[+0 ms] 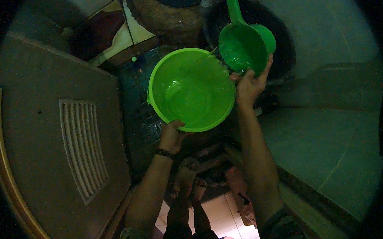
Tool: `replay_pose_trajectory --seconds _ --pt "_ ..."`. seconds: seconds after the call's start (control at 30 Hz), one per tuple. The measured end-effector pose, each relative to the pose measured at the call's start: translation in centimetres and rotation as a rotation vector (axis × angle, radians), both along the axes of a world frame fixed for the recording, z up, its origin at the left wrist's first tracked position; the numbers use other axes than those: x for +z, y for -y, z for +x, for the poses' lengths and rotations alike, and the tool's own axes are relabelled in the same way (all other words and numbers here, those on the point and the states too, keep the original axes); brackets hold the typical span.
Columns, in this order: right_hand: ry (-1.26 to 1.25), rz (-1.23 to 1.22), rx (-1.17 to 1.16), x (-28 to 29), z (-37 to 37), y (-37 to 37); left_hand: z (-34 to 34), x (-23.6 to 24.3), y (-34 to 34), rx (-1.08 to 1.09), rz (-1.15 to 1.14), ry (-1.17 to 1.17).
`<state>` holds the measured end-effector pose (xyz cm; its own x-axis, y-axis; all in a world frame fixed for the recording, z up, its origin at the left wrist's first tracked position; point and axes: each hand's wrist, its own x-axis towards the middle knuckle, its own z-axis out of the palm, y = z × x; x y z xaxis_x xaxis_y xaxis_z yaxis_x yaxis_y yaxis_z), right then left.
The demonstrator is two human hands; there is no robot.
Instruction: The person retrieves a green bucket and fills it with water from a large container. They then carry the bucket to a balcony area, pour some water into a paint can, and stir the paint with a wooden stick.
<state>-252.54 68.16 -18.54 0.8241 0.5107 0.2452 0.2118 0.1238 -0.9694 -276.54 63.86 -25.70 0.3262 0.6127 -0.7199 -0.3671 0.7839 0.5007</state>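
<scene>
Two hands work apart, each closed on its own vessel. Your left hand (pixel 172 136) clamps the near rim of the lime-green bucket (pixel 192 83): the thumb lies over the lip and the fingers pass below it on the outside. This grip probably steadies the bucket from your side and keeps its wide mouth turned up toward you. The bucket is at the centre of the view, and its inner wall shows a wet gleam; you cannot tell how much water it contains.

Your right hand (pixel 249 90) grips the near edge of the darker green dipper (pixel 241 47) at the bowl, not at the handle (pixel 234 8), which points away from you. Holding the bowl directly likely gives closer control of its tilt than holding the far end of the handle would. A second rounded green edge shows behind the bowl; you cannot tell whether it belongs to the same dipper.

The dipper is just beside the bucket's far right rim, in front of the dark round tub (pixel 286 59). This position appears to keep all three vessels within a short reach. Contact between dipper and bucket cannot be confirmed. The dark tiled floor (pixel 136 102) lies below the bucket.
</scene>
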Motion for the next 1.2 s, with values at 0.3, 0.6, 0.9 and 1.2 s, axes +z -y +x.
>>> replay_pose_trajectory --seconds 0.3,0.6,0.9,1.2 --pt "0.292 -0.194 -0.03 1.1 -2.8 1.8 -1.7 0.1 -0.8 0.009 -0.065 -0.039" --pt "0.777 -0.103 0.025 -3.6 -3.9 3.0 -2.7 0.3 -1.9 -0.01 -0.037 0.043" --pt "0.373 -0.481 -0.204 -2.7 4.3 -1.0 -3.0 0.9 -1.4 0.016 -0.039 -0.029" --pt "0.854 -1.175 -0.283 -11.7 22.3 -3.8 -3.5 -0.7 -1.2 -0.01 -0.079 -0.142"
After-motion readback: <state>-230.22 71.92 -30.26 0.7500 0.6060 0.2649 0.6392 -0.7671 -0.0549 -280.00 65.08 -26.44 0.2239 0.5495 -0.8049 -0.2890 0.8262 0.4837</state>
